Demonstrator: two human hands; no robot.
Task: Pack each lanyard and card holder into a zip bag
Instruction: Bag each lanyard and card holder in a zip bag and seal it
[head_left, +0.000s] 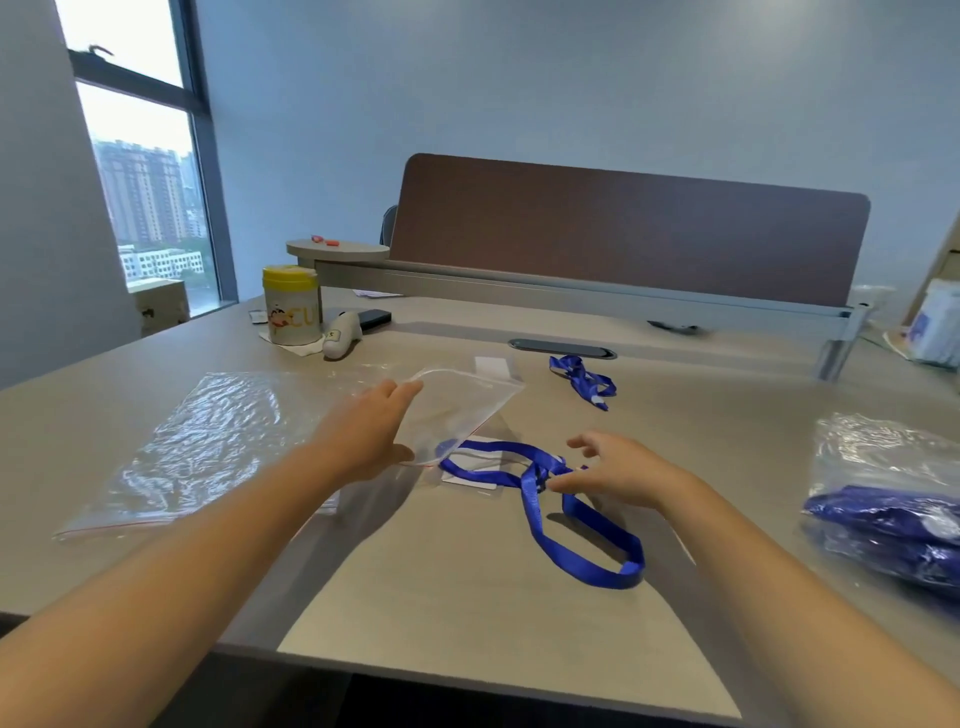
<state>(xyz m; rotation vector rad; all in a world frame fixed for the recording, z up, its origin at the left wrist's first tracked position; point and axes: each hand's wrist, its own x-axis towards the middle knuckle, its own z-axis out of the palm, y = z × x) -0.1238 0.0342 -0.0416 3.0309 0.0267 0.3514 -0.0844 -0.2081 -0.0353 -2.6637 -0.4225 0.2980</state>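
Note:
My left hand (363, 431) holds a small clear zip bag (457, 405) lifted off the table, its mouth pointing away toward the right. Below the bag lies a clear card holder (480, 470) with a white card in it. A blue lanyard (571, 525) runs from the holder and loops toward me on the table. My right hand (613, 467) pinches the lanyard where the strap bunches near the holder. A second blue lanyard (584, 379) lies farther back, next to another card holder (491, 366).
A large clear plastic bag (192, 447) lies flat at the left. A bag of packed blue lanyards (893, 509) sits at the right edge. A yellow-lidded canister (291, 304), a white device (340, 335) and a brown desk divider (628, 234) stand at the back.

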